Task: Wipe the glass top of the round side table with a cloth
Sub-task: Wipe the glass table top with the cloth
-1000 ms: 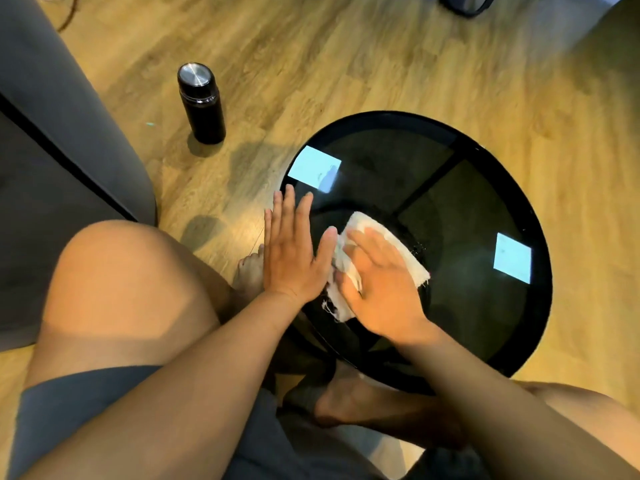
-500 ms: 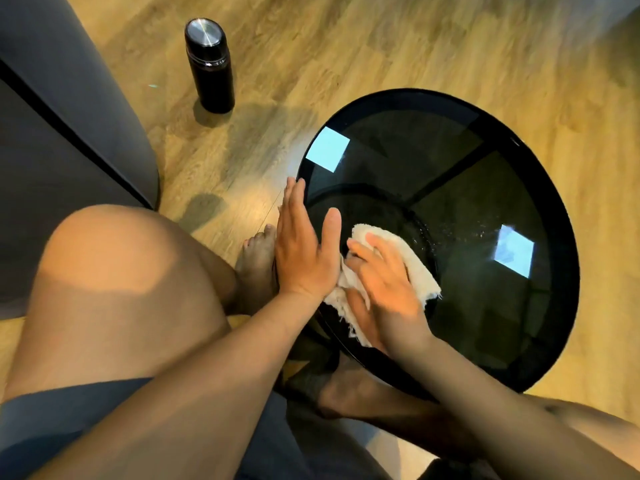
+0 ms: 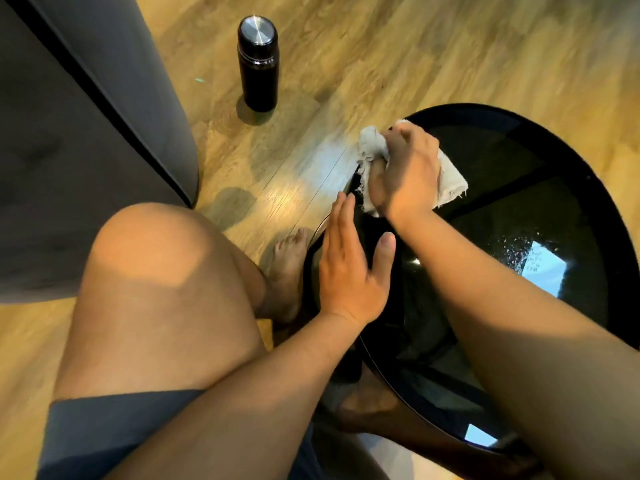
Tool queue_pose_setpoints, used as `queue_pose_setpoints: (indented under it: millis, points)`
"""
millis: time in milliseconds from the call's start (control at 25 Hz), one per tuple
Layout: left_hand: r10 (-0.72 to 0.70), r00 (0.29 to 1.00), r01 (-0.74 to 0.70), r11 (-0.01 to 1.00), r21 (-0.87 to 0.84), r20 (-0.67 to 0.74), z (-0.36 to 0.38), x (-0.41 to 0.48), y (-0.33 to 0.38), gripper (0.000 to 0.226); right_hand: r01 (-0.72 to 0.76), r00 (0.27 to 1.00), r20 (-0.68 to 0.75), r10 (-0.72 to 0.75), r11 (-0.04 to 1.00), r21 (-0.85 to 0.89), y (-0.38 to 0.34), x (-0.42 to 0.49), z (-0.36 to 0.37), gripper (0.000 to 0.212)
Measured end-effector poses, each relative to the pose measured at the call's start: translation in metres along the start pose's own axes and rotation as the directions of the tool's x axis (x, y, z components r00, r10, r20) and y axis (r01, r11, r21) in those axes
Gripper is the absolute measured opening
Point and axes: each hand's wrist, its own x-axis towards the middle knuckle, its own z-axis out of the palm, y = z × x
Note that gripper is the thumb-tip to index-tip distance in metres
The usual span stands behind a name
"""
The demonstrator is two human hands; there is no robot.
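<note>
A wooden floor (image 3: pixel 398 46) fills the scene, with a grey sofa (image 3: pixel 69 150) at the far left. The round side table (image 3: pixel 588 209) with its dark glass top stands at the right, near the person's bare knees. A black flask (image 3: pixel 258 64) stands upright on the floor, well apart from the table. The right hand (image 3: pixel 405 171) is closed on a white cloth (image 3: pixel 446 178) at the table's far left edge. The left hand (image 3: pixel 349 268) lies flat, fingers spread straight, on the near left rim.

R hand (image 3: pixel 405 174) presses cloth (image 3: pixel 448 181) on glass top (image 3: pixel 519 216).
</note>
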Motion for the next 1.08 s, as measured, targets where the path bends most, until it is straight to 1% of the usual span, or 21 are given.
queue_pose_setpoints:
  millis: [40, 80, 160, 200, 280, 360, 440, 520, 600, 640, 680, 720, 760, 840, 880, 920, 960, 1000, 1040, 1080]
  points:
    - [0.0, 1.0, 0.0, 1.0, -0.031, -0.001, -0.001, 0.0, 0.0, 0.083, 0.066, 0.998, -0.008, -0.067, 0.997, -0.028, -0.001, -0.015, -0.005, 0.03]
    - [-0.006, 1.0, 0.006, 0.997, -0.073, -0.008, -0.001, 0.0, 0.001, 0.082, 0.137, 0.99, 0.017, -0.137, 0.99, -0.036, -0.002, -0.033, -0.011, 0.028]
    - [-0.053, 0.998, 0.05, 0.984, -0.172, -0.015, -0.003, 0.003, 0.003, 0.083, 0.277, 0.951, 0.142, -0.274, 0.961, -0.006, 0.002, -0.076, -0.03, 0.027]
    - [-0.079, 0.997, 0.077, 0.973, -0.217, -0.002, -0.004, 0.004, 0.005, 0.084, 0.316, 0.93, 0.189, -0.315, 0.949, 0.026, 0.01, -0.103, -0.043, 0.029]
    - [-0.111, 0.994, 0.109, 0.946, -0.306, 0.012, -0.005, 0.003, 0.007, 0.083, 0.324, 0.913, 0.235, -0.334, 0.943, 0.08, 0.031, -0.162, -0.075, 0.031]
    - [-0.131, 0.991, 0.131, 0.921, -0.366, 0.025, -0.004, 0.002, 0.008, 0.082, 0.293, 0.905, 0.308, -0.295, 0.955, 0.053, 0.053, -0.218, -0.106, 0.03]
    - [-0.134, 0.99, 0.136, 0.923, -0.359, 0.031, -0.004, 0.002, 0.006, 0.083, 0.26, 0.896, 0.369, -0.246, 0.966, 0.012, 0.071, -0.248, -0.124, 0.028]
    - [-0.132, 0.99, 0.142, 0.937, -0.32, 0.053, -0.004, 0.002, 0.007, 0.084, 0.293, 0.88, 0.398, -0.258, 0.956, -0.029, 0.075, -0.24, -0.124, 0.025]
    - [-0.135, 0.988, 0.15, 0.939, -0.31, 0.07, -0.005, 0.002, 0.008, 0.085, 0.383, 0.853, 0.399, -0.337, 0.923, -0.037, 0.061, -0.207, -0.108, 0.023]
    - [-0.133, 0.989, 0.146, 0.941, -0.307, 0.062, -0.005, 0.002, 0.007, 0.085, 0.403, 0.853, 0.378, -0.359, 0.914, -0.042, 0.048, -0.185, -0.095, 0.021]
    - [-0.134, 0.989, 0.145, 0.943, -0.3, 0.055, -0.006, 0.002, 0.006, 0.085, 0.391, 0.874, 0.338, -0.35, 0.918, -0.061, 0.032, -0.16, -0.08, 0.018]
    - [-0.136, 0.989, 0.145, 0.945, -0.294, 0.05, -0.005, 0.003, 0.005, 0.084, 0.339, 0.91, 0.286, -0.301, 0.936, -0.095, 0.017, -0.132, -0.063, 0.016]
    - [-0.131, 0.99, 0.139, 0.947, -0.29, 0.05, -0.005, 0.004, 0.004, 0.083, 0.253, 0.948, 0.232, -0.219, 0.959, -0.13, 0.003, -0.1, -0.048, 0.016]
    - [-0.12, 0.991, 0.131, 0.949, -0.288, 0.055, -0.003, 0.003, 0.002, 0.082, 0.028, 0.995, 0.103, -0.014, 0.989, -0.142, -0.013, -0.038, -0.021, 0.02]
    - [-0.12, 0.991, 0.132, 0.95, -0.283, 0.057, -0.002, 0.003, 0.002, 0.081, -0.105, 0.992, 0.058, 0.114, 0.984, -0.142, -0.015, -0.008, -0.012, 0.024]
    - [-0.118, 0.992, 0.129, 0.953, -0.276, 0.054, -0.001, 0.002, 0.002, 0.08, -0.251, 0.966, 0.03, 0.257, 0.958, -0.138, -0.016, 0.019, -0.007, 0.03]
    - [-0.11, 0.993, 0.118, 0.957, -0.264, 0.043, 0.0, 0.002, 0.002, 0.079, -0.379, 0.923, 0.013, 0.384, 0.916, -0.129, -0.015, 0.038, -0.005, 0.035]
    - [-0.101, 0.994, 0.106, 0.963, -0.246, 0.033, 0.0, 0.002, 0.002, 0.078, -0.465, 0.883, 0.006, 0.469, 0.877, -0.123, -0.014, 0.05, -0.002, 0.038]
    - [-0.093, 0.995, 0.097, 0.968, -0.231, 0.029, 0.0, 0.001, 0.001, 0.077, -0.495, 0.867, -0.003, 0.499, 0.858, -0.139, -0.013, 0.053, -0.001, 0.039]
    - [-0.087, 0.996, 0.091, 0.97, -0.227, 0.03, 0.0, 0.002, 0.001, 0.077, -0.467, 0.882, -0.01, 0.472, 0.869, -0.165, -0.013, 0.049, -0.001, 0.038]
